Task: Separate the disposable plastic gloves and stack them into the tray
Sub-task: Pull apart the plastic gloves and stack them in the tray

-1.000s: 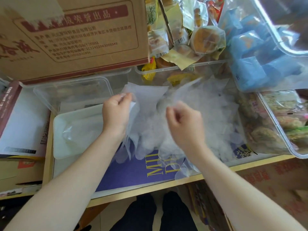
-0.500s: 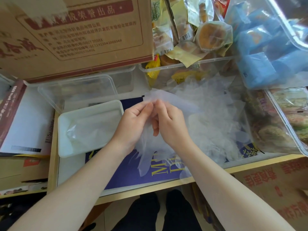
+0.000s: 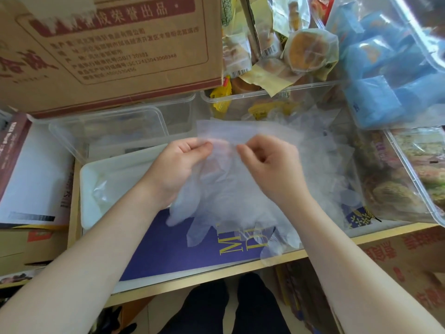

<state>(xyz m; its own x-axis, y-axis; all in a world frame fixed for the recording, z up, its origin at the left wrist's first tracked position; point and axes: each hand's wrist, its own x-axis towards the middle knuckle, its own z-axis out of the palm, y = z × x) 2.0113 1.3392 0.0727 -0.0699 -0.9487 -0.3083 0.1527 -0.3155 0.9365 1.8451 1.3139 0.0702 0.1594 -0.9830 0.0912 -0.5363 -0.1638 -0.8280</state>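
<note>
gloves [image 3: 231, 189] pinched by both hands; tray [image 3: 96, 174] left, snack bins behind.

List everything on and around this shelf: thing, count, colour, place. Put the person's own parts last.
held glove: one, clear, hanging between both hands above the purple sheet.
loose gloves: a pile, count unclear, clear, right of the hands.
tray: one, white, left of the hands, clear plastic lying in it.
clear tubs: at least three, transparent, behind and right of the tray.
cardboard box: one, brown with red print, top left.
wrapped snacks: many, yellowish, top centre.
blue packets: many, blue, top right.
purple sheet: one, purple with yellow letters, under the gloves.
left hand: fingers pinching the glove's cuff.
right hand: fingers pinching the same cuff.
</note>
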